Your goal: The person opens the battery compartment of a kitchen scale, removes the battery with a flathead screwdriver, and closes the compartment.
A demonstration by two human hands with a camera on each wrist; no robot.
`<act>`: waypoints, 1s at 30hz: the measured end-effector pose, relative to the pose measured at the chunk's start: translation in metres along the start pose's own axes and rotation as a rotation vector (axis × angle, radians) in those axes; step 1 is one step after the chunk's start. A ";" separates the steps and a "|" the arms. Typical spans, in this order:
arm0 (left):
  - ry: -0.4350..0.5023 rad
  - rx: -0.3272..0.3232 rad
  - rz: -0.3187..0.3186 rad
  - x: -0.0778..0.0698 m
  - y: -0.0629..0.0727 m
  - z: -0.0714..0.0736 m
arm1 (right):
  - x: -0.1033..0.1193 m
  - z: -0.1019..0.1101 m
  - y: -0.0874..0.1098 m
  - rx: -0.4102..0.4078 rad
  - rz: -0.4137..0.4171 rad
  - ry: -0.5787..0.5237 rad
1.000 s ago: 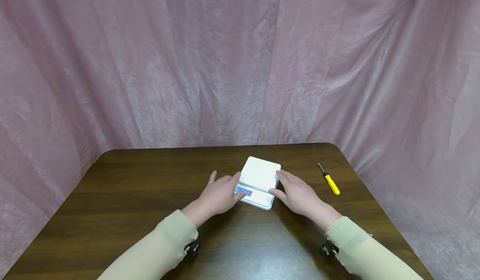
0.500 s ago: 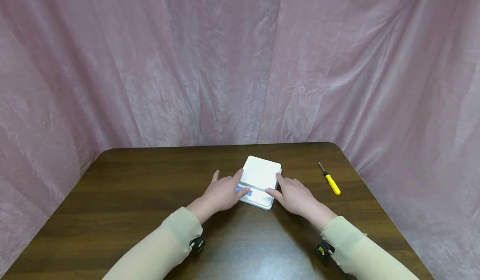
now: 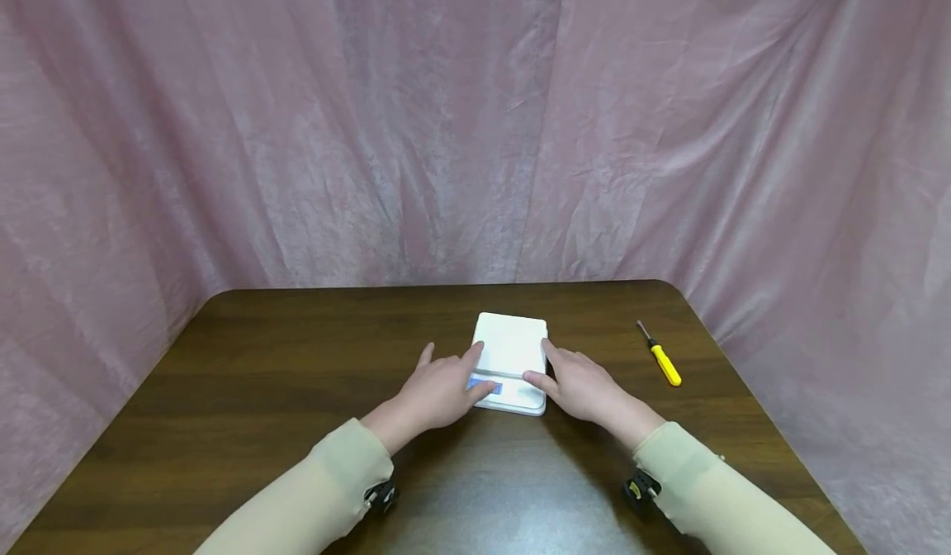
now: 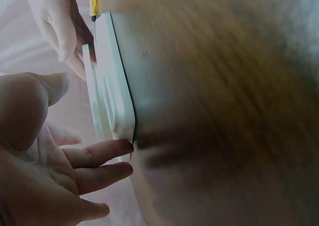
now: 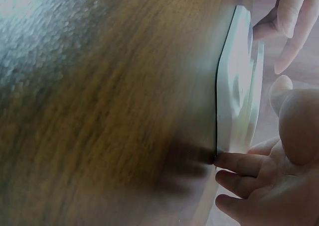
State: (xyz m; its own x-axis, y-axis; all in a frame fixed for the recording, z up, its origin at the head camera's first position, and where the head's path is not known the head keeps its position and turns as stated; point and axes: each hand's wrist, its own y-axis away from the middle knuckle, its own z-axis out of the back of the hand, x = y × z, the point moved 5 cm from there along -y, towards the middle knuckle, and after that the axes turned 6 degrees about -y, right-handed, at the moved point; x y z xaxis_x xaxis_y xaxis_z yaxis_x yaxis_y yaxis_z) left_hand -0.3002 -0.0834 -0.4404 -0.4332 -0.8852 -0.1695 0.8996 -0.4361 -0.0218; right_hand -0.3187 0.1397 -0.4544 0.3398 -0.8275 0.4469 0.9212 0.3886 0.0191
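Brown wood-look tabletop spreads left of the left hand, which touches the white scale with fingers loose, not clasped. Flat between both hands, the scale should prove light, stiff and slick, best held low along its base sides. The right hand, likewise ungripped, seems to touch opposite; beyond lies a yellow screwdriver.

White scale turned counterclockwise, squarer with table; apparently nudged slightly left too.
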 end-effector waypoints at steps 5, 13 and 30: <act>0.016 0.018 -0.019 -0.003 0.006 0.001 | 0.001 0.001 0.001 0.014 -0.004 -0.019; 0.065 0.035 0.016 0.002 0.003 0.004 | 0.002 0.004 -0.005 0.027 -0.043 -0.053; 0.158 0.073 0.101 0.015 -0.032 -0.002 | 0.000 0.005 -0.023 0.018 -0.076 -0.053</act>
State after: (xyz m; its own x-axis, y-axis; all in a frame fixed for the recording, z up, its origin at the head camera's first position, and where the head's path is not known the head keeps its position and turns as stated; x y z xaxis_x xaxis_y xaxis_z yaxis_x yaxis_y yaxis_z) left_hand -0.3356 -0.0827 -0.4442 -0.3220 -0.8909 -0.3203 0.9292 -0.3622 0.0735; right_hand -0.3410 0.1327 -0.4500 0.2580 -0.8326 0.4901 0.9402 0.3331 0.0709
